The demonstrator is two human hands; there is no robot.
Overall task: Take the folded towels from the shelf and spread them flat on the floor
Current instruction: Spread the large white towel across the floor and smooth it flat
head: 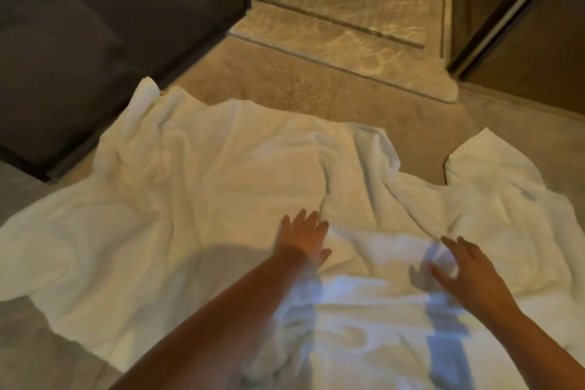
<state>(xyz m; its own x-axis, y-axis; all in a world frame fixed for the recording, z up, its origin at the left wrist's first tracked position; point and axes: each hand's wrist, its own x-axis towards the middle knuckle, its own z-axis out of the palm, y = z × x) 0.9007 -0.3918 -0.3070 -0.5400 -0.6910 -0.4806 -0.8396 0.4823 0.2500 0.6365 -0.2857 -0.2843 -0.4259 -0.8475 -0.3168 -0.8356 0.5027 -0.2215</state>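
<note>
A large white towel (177, 199) lies unfolded and wrinkled on the floor, spreading from the left edge to the middle. A second white towel (493, 212) overlaps it on the right, creased, with one corner pointing to the far right. My left hand (304, 236) rests palm down on the towels near the middle crease, fingers spread. Fingers apart, my right hand (465, 269) hovers just over or touches the right towel, holding nothing. No shelf is in view.
A dark glass panel (120, 25) stands at the upper left, its lower edge beside the left towel. Beige stone floor (316, 85) with a raised marble threshold (364, 51) lies beyond. A dark door frame (506, 19) rises at the upper right.
</note>
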